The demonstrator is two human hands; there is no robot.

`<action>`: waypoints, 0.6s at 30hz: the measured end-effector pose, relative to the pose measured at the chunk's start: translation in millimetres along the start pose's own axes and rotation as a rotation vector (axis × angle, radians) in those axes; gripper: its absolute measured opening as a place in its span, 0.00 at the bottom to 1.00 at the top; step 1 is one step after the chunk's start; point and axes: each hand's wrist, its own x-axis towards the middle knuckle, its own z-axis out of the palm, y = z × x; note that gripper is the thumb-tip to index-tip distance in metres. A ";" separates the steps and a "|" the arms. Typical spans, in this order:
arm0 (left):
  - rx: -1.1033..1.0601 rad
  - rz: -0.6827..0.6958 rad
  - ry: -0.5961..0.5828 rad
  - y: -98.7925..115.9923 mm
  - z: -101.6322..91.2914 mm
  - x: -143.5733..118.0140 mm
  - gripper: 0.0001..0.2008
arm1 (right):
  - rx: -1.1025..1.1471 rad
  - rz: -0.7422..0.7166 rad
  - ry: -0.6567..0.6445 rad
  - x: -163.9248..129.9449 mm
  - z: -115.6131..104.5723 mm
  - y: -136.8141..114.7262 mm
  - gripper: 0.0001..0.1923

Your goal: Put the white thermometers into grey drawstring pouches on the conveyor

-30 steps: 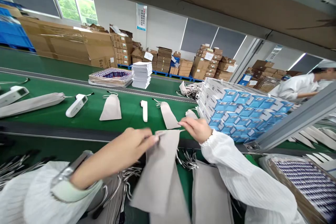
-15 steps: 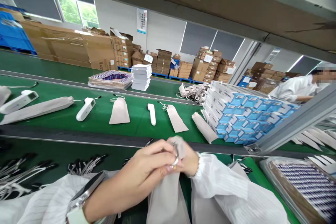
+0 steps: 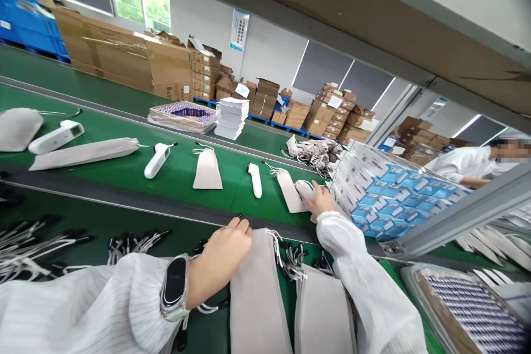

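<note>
I work at a green conveyor belt [image 3: 182, 171] running left to right across a warehouse hall, with stacked cardboard cartons [image 3: 124, 61] along the far wall and a window behind them. My left hand [image 3: 226, 246] rests at the top edge of the nearer stack of grey pouches [image 3: 255, 293] in front of me, fingers curled loosely on the cloth, not pinching anything that I can see. My right hand [image 3: 320, 202] is stretched out onto the belt, fingers closed around a white thermometer [image 3: 304, 189] at the mouth of a grey pouch [image 3: 288, 191] lying flat there (how tight the grasp is I cannot tell). Just right of that hand, almost touching, stands a block of blue-and-white boxes [image 3: 381, 193], so there is little room on that side. To the left the belt is open between items: another white thermometer [image 3: 255, 180], a squat pouch [image 3: 207, 170], a further thermometer [image 3: 156, 160] and a long filled pouch [image 3: 85, 153], each well apart. A second pouch stack [image 3: 323, 315] lies by my right sleeve. A slanted metal rail [image 3: 464, 213] crosses on the right, and behind it a person in white [image 3: 464, 163] works
</note>
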 end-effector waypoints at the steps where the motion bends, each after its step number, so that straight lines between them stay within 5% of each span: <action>1: 0.023 -0.007 -0.005 2.1 -1.0 -0.7 0.15 | -0.066 -0.003 0.017 2.3 -1.1 -7.7 0.30; 5: 0.046 -0.008 -0.005 2.9 2.1 0.0 0.15 | -0.045 -0.136 -0.113 8.0 2.2 -51.6 0.24; 9: -0.054 0.077 0.015 -4.9 4.7 0.3 0.10 | 0.029 -0.260 -0.202 -8.6 35.1 -96.9 0.27; 13: -0.287 0.153 -0.001 -5.4 -5.4 -4.5 0.11 | 0.268 -0.083 -0.243 -13.5 60.9 -110.8 0.25; 18: -0.381 0.075 0.043 -3.9 -19.3 -4.6 0.11 | 0.586 0.113 -0.312 7.6 55.2 -94.2 0.23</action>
